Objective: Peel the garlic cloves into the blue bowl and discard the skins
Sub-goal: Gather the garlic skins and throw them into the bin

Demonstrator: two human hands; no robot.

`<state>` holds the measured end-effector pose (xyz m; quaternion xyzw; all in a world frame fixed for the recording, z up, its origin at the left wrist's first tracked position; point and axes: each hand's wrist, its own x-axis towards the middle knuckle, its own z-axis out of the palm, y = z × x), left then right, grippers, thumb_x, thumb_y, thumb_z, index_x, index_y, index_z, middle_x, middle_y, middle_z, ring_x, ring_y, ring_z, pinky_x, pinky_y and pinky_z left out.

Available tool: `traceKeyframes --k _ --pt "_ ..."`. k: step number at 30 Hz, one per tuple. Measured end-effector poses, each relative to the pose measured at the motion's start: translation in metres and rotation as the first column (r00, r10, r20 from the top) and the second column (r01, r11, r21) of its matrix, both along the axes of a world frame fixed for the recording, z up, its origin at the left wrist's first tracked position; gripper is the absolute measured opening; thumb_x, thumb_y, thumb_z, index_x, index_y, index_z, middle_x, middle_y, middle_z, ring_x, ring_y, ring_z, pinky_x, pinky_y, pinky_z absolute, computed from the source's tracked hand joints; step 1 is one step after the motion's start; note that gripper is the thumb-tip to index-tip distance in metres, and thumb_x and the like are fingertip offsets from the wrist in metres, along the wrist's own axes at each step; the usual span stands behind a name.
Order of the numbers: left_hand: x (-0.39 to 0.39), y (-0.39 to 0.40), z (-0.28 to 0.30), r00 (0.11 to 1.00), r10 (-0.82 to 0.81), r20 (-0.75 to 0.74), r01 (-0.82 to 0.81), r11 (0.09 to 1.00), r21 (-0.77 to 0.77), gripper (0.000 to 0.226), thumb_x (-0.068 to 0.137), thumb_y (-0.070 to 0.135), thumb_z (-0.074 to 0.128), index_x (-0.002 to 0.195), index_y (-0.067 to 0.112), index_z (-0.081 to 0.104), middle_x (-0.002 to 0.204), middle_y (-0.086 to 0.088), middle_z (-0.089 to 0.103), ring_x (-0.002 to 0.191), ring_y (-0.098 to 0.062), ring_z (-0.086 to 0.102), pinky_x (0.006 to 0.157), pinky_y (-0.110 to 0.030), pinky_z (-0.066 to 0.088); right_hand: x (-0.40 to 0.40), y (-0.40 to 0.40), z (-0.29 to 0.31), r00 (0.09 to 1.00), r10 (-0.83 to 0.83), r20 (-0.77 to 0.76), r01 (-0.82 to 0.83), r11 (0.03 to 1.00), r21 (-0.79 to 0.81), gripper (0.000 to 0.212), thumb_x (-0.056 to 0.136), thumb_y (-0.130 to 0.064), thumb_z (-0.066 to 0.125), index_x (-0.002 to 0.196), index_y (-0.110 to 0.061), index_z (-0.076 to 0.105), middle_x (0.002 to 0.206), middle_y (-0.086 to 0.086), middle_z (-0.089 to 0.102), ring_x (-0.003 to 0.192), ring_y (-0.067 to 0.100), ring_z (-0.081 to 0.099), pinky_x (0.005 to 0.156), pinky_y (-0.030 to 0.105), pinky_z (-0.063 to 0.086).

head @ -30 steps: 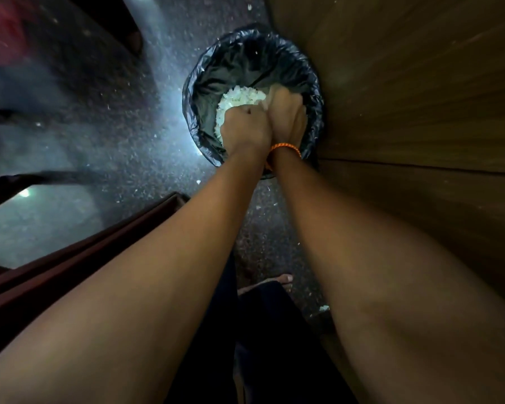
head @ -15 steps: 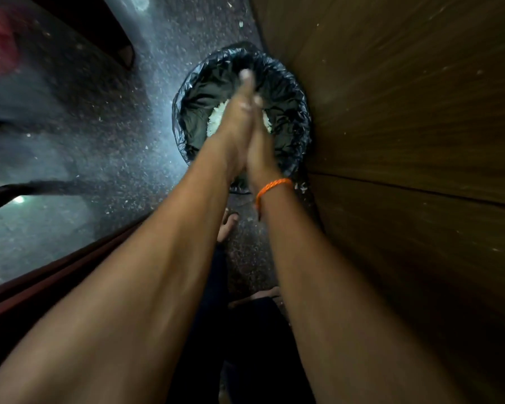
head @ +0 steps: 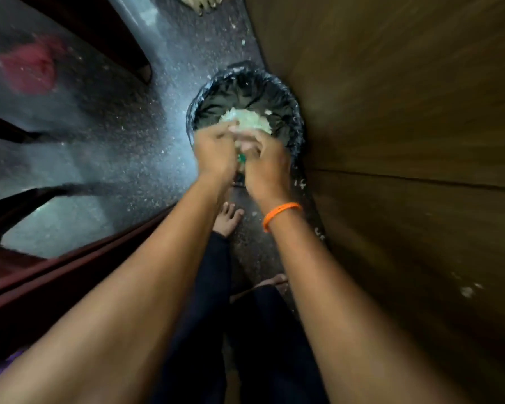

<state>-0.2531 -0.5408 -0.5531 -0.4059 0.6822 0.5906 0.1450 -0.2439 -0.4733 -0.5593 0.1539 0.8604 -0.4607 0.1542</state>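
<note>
Your two hands are pressed together over the near rim of the bin (head: 296, 121), which is lined with a black bag. Your left hand (head: 215, 154) and right hand (head: 267, 164) meet at the fingers, blurred; whether they grip anything cannot be told, though a pale scrap and a small green bit show between them. The garlic skins (head: 250, 119) lie in a white heap inside the bin, just beyond your fingertips. An orange wristband (head: 280, 212) circles your right wrist. To the right of your right hand rises a brown wooden panel (head: 405, 112). Left of your left hand, the dark speckled floor (head: 146, 158) is dotted with pale flecks. Below your wrists, a bare foot (head: 228, 218) stands on the floor.
</note>
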Motion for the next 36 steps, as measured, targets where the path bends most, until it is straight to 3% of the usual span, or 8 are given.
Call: traceKeyframes --k 3,7,9,11,16,26,31,36 --pt "0.001 0.009 0.039 0.999 0.036 0.022 -0.027 0.948 -0.317 0.045 0.084 0.026 0.073 0.046 0.015 0.05 0.049 -0.01 0.055 0.05 -0.027 0.05 0.052 -0.04 0.043 0.012 0.015 0.049 0.996 -0.067 -0.058 0.077 0.976 0.204 0.015 0.093 -0.002 0.062 0.09 -0.009 0.075 0.086 0.012 0.078 0.075 0.022 0.068 0.062 0.025 0.037" --pt "-0.001 0.043 0.123 0.982 -0.099 -0.16 0.106 0.994 0.032 0.041 0.067 -0.015 0.06 0.07 0.025 0.051 0.081 0.002 0.059 0.067 -0.007 0.053 0.062 -0.034 0.048 0.019 0.04 0.109 0.964 -0.216 -0.155 0.256 0.908 0.331 0.018 0.082 -0.009 0.06 0.064 -0.011 0.056 0.069 0.021 0.052 0.055 0.035 0.038 0.055 0.032 0.02" --pt "0.002 0.041 0.154 0.983 -0.105 -0.148 0.129 0.979 0.158 0.048 0.076 -0.024 0.065 0.101 0.018 0.065 0.108 -0.001 0.069 0.089 -0.003 0.065 0.078 -0.02 0.053 0.03 0.052 0.137 0.978 -0.189 -0.089 0.198 0.976 0.095 0.02 0.079 -0.006 0.065 0.095 -0.015 0.074 0.089 0.009 0.073 0.085 0.033 0.07 0.072 0.03 0.052" --pt "0.01 0.042 0.188 0.975 -0.142 -0.172 0.167 0.976 0.14 0.034 0.088 -0.016 0.065 0.107 0.011 0.072 0.104 0.0 0.076 0.092 -0.004 0.071 0.086 -0.024 0.056 0.048 0.061 0.174 0.994 -0.108 -0.022 0.107 0.994 -0.037 0.048 0.087 -0.003 0.071 0.133 -0.017 0.066 0.134 0.004 0.067 0.124 0.023 0.064 0.105 0.036 0.053" --pt "0.051 0.068 0.3 0.927 -0.259 -0.27 0.277 0.96 0.032 0.021 0.094 -0.002 0.069 0.1 0.017 0.077 0.097 0.001 0.081 0.096 -0.015 0.077 0.098 -0.048 0.061 0.094 0.085 0.29 0.973 -0.213 -0.09 0.209 0.977 -0.045 0.024 0.095 0.001 0.063 0.101 -0.018 0.075 0.1 -0.006 0.077 0.094 0.008 0.073 0.083 0.027 0.057" --pt "0.107 0.178 0.515 0.533 -0.581 -0.615 0.689 0.72 -0.083 0.029 0.101 -0.006 0.061 0.096 0.02 0.075 0.089 0.003 0.077 0.086 -0.019 0.075 0.078 -0.036 0.059 0.187 0.196 0.509 0.806 -0.298 -0.512 0.413 0.902 0.125 0.016 0.102 0.003 0.062 0.105 -0.007 0.074 0.102 -0.001 0.067 0.094 0.015 0.066 0.084 0.03 0.055" --pt "0.138 0.264 0.541 0.301 -0.725 -0.619 0.85 0.498 -0.17 0.028 0.099 -0.004 0.064 0.097 0.022 0.077 0.093 0.011 0.079 0.093 -0.012 0.076 0.085 -0.034 0.06 0.254 0.276 0.534 0.685 -0.45 -0.573 0.683 0.671 0.289 0.038 0.097 0.012 0.056 0.113 -0.015 0.077 0.119 -0.008 0.067 0.119 0.016 0.052 0.104 0.017 0.04" --pt "0.198 0.339 0.529 0.056 -0.843 -0.534 0.903 0.271 -0.333 0.027 0.1 0.006 0.067 0.098 0.031 0.076 0.1 0.019 0.076 0.103 -0.007 0.071 0.095 -0.038 0.059 0.321 0.332 0.531 0.483 -0.69 -0.539 0.865 0.472 0.17 0.023 0.101 0.003 0.066 0.114 -0.012 0.077 0.11 -0.007 0.066 0.102 0.004 0.067 0.09 0.024 0.057"
